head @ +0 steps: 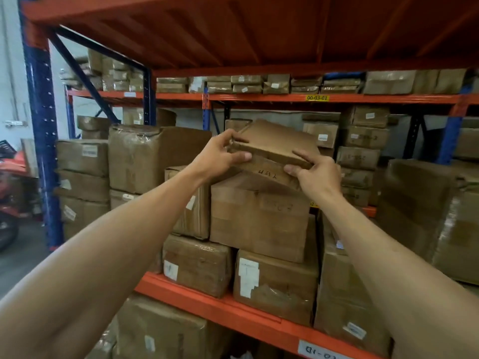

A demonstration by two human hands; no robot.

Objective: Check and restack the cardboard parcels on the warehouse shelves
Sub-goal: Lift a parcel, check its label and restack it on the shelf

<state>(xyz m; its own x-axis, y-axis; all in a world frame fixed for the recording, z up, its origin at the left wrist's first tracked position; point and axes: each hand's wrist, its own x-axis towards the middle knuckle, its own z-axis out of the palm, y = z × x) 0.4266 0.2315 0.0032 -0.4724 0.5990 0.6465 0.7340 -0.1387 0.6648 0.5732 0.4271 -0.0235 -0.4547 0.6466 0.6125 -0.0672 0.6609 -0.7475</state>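
Note:
A flat brown cardboard parcel [272, 145] with handwriting on its near side is held tilted above a stack, its near edge low. My left hand [220, 156] grips its left corner, thumb on the near side and fingers over the top. My right hand [315, 172] pinches its right near edge. Under it sits a larger cardboard box [256, 218], which rests on two taped parcels: one at the left [199, 265] and one at the right [277, 283], both on the orange shelf beam [207, 304].
Tall taped boxes [140, 156] stand at the left and more stacks [363, 154] at the right and rear. An orange shelf deck [285, 29] hangs close overhead. A blue upright [41, 120] bounds the bay at left, with aisle floor [20, 257] beyond.

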